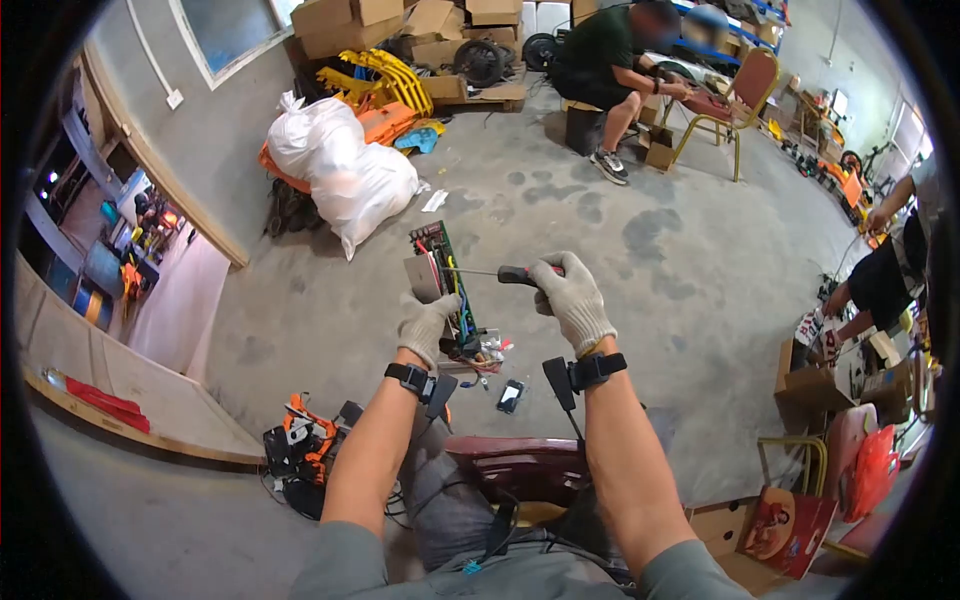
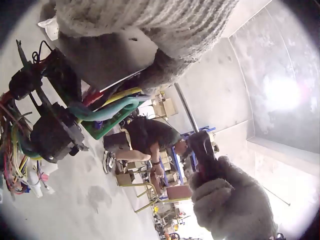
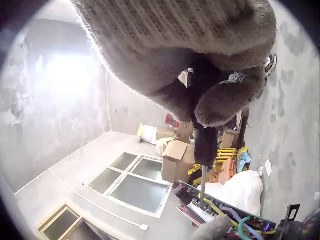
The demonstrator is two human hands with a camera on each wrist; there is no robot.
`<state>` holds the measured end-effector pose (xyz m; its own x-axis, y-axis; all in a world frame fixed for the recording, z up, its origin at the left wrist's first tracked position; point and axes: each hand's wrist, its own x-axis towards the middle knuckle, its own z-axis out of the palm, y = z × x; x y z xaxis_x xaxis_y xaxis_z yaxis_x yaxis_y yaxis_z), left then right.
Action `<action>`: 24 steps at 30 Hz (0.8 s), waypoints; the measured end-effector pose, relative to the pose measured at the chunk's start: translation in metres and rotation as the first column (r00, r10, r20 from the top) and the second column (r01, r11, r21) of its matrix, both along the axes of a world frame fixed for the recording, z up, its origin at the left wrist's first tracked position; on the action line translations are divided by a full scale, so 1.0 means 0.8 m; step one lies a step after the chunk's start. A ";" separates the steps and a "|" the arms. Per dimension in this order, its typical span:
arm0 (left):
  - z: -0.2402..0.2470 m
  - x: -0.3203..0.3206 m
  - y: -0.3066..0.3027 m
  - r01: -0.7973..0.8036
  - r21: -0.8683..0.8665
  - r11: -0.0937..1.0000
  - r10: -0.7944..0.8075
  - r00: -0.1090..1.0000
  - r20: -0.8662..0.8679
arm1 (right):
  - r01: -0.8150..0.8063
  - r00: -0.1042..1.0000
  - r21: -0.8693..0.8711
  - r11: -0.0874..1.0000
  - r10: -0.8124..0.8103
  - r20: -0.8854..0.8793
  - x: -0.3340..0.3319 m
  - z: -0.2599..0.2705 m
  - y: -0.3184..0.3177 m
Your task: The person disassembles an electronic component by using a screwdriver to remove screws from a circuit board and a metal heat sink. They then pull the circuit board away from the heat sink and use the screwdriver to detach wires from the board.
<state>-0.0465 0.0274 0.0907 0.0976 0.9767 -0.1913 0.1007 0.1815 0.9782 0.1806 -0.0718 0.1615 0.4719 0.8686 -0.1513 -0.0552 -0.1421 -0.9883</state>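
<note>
Both hands wear pale knitted gloves. My left hand [image 1: 427, 325] grips a long circuit board assembly [image 1: 434, 240] with green edges, a flat grey plate [image 1: 421, 279] and coloured wires. My right hand [image 1: 576, 303] holds a screwdriver [image 1: 517, 274] by its dark and red handle, its metal shaft pointing left to the board. In the right wrist view the screwdriver shaft [image 3: 203, 186] runs down to the row of parts along the board; its tip overlaps them. A round black part [image 2: 56, 132] and loose wires with white connectors [image 2: 35, 180] hang at the board's near end in the left wrist view.
A phone [image 1: 511, 396] lies on the concrete floor before a dark red chair [image 1: 515, 462]. Orange and black parts [image 1: 305, 440] sit at the left. White sacks [image 1: 365, 190] and boxes [image 1: 435, 22] stand ahead. A seated person [image 1: 605, 70] works beyond; another is at the right edge.
</note>
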 end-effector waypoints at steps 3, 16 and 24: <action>-0.011 -0.017 -0.009 -0.064 0.001 0.998 0.064 0.998 0.010 | -0.074 0.997 -0.046 0.996 0.073 -0.020 -0.014 -0.027 0.011; -0.099 -0.052 -0.041 -0.034 -0.095 0.995 0.043 0.995 0.093 | -0.350 0.935 -0.118 0.929 0.355 0.017 -0.029 -0.064 0.022; -0.190 -0.069 -0.058 0.014 -0.236 0.972 0.058 0.954 0.294 | -0.367 0.814 -0.289 0.884 0.455 0.361 -0.050 -0.059 0.020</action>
<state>-0.1019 -0.0191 -0.0615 0.1637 0.9108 -0.3790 -0.1940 0.4064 0.8928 0.1409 -0.0561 0.1142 0.1339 0.9673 -0.2152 0.4527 -0.2529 -0.8550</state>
